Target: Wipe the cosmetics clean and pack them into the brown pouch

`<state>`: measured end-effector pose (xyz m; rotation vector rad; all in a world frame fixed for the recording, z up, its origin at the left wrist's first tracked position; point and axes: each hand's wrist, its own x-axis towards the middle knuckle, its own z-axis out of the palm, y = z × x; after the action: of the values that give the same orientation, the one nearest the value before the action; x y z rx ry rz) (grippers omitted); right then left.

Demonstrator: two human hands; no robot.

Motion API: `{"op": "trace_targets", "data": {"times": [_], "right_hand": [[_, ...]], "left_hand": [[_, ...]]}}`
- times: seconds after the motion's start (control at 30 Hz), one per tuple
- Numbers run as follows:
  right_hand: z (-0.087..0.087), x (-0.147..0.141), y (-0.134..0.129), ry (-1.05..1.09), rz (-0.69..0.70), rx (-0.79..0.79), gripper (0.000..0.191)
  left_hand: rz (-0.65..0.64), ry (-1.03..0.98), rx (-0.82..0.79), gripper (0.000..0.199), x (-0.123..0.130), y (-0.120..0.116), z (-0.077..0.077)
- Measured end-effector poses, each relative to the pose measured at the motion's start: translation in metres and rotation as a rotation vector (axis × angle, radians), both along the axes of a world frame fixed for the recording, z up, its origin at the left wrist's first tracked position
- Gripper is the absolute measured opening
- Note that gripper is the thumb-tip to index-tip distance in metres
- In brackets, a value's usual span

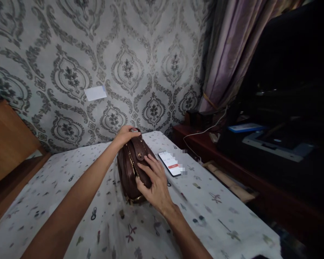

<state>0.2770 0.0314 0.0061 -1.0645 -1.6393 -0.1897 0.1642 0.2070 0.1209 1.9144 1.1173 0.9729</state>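
A dark brown leather bag (pixel 126 172) with gold zips and a snap strap lies on a white patterned cloth (pixel 97 216). At its far end my left hand (pixel 126 136) is closed around the bag near its handle loop. My right hand (pixel 155 181) rests over the bag's near right side, thumb and fingers at the gold zip; whether it pinches the zip pull is too small to tell. Just right of the bag a phone (pixel 170 163) lies face up with its screen lit.
Patterned wallpaper (pixel 126 68) rises behind the cloth, with a white card (pixel 95 93) on it. A wooden board (pixel 13 140) stands at left. On the right are a dark red ledge (pixel 199 138), a white cable (pixel 202 132), a purple curtain (pixel 226 54) and a blue-edged object (pixel 245 127).
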Motion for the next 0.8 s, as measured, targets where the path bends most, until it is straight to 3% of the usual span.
{"op": "trace_targets", "data": {"times": [0.17, 0.47, 0.8], "right_hand": [[-0.004, 0.001, 0.001, 0.014, -0.037, -0.008, 0.038], [-0.005, 0.001, 0.002, 0.028, -0.03, -0.014, 0.037], [-0.004, 0.0, 0.003, 0.027, -0.039, 0.003, 0.035]], "left_hand": [[-0.073, 0.041, 0.079, 0.025, 0.005, -0.009, 0.004], [0.023, 0.114, 0.263, 0.015, 0.005, -0.029, 0.0], [-0.03, 0.094, 0.242, 0.018, 0.004, -0.043, -0.011]]}}
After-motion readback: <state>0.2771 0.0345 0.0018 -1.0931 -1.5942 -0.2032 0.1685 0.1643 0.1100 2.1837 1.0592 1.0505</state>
